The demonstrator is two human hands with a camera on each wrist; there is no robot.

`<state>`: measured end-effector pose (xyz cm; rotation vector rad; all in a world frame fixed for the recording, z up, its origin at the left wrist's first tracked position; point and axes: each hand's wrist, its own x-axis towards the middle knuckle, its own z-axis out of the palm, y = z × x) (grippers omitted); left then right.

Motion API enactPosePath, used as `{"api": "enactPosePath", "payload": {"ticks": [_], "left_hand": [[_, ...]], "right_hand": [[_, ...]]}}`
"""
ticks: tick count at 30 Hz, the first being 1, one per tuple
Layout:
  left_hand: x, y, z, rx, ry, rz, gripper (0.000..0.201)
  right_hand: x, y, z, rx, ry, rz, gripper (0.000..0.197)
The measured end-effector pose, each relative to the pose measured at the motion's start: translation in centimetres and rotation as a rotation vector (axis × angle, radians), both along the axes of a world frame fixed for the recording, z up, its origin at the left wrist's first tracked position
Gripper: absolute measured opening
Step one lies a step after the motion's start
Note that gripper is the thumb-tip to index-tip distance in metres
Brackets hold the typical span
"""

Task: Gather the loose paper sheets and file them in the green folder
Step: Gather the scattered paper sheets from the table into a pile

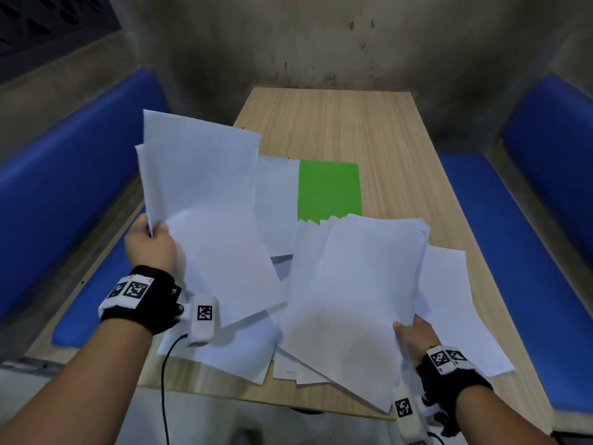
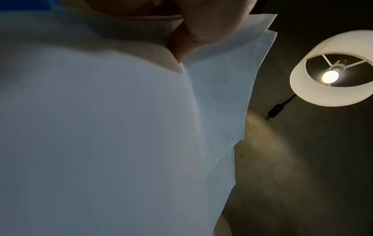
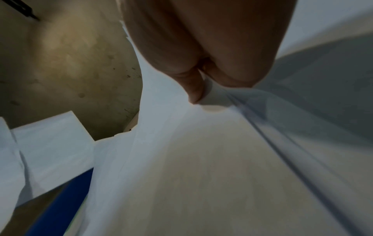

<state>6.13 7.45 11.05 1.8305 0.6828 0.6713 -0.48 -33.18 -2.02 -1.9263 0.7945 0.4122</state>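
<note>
Left hand (image 1: 149,242) pinches a few sheets (image 1: 205,200), right hand (image 1: 414,338) pinches a thicker stack (image 1: 356,284); green folder (image 1: 329,191) flat mid-table, partly covered. Merge the bundles, square the edges on the table (image 1: 337,123), then collect the remaining sheets (image 1: 449,300)

The right hand (image 3: 212,52) is seen close up, its thumb (image 3: 193,86) pressed on a bundle of white paper sheets (image 3: 181,167) that is pinched at the edge and spreads away below the hand. More white sheets (image 3: 50,143) are seen left of the hand, before a stained wall (image 3: 70,63); a blue strip (image 3: 66,196) is glimpsed beneath them.
</note>
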Motion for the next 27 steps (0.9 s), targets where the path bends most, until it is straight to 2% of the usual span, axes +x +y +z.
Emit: {"api": "enactPosePath", "payload": {"ticks": [4,7,12,14,15,16,17,19,20,21,23,27], "left_hand": [[-0.4,-0.6,0.4,-0.144,-0.065,0.066,0.030],[-0.5,-2.2,-1.9,-0.218,-0.037,0.046,0.033],[-3.3,-7.9,-8.6,-0.332,0.234,-0.128,0.037],[-4.9,-10.3,-10.9,-0.359,0.316,-0.205,0.040],[-5.6,-11.2,-11.7,-0.374,0.361,-0.240,0.042],[-6.3,-12.1,-12.1,-0.385,0.410,-0.280,0.042],[-6.7,-12.6,-12.6,-0.388,0.457,-0.323,0.042],[-7.4,-13.3,-12.9,-0.386,0.544,-0.398,0.041],[-7.6,-13.6,-12.8,-0.389,0.577,-0.427,0.039],[-7.8,-13.8,-12.8,-0.392,0.596,-0.451,0.037],[-8.0,-13.9,-12.6,-0.428,0.599,-0.471,0.035],[-8.6,-13.5,-12.4,-0.708,0.560,-0.515,0.041]], "right_hand": [[0.4,0.0,0.6,-0.007,0.013,0.044,0.031],[0.7,0.2,1.1,0.005,0.037,0.056,0.023],[0.6,0.4,0.6,0.218,0.026,-0.077,0.036],[0.4,0.6,0.7,0.388,0.004,-0.156,0.031],[0.2,0.7,1.0,0.481,0.006,-0.189,0.034],[0.2,0.9,1.3,0.536,0.007,-0.210,0.049],[0.4,1.0,1.4,0.554,-0.006,-0.225,0.074],[0.9,1.2,1.6,0.456,-0.053,-0.155,0.130],[1.2,1.3,1.8,0.374,-0.081,-0.091,0.135],[1.2,1.5,2.0,0.328,-0.063,-0.047,0.123],[1.3,1.8,1.9,0.344,-0.056,-0.040,0.084],[1.1,1.6,0.7,0.167,0.025,0.006,0.054]]}}
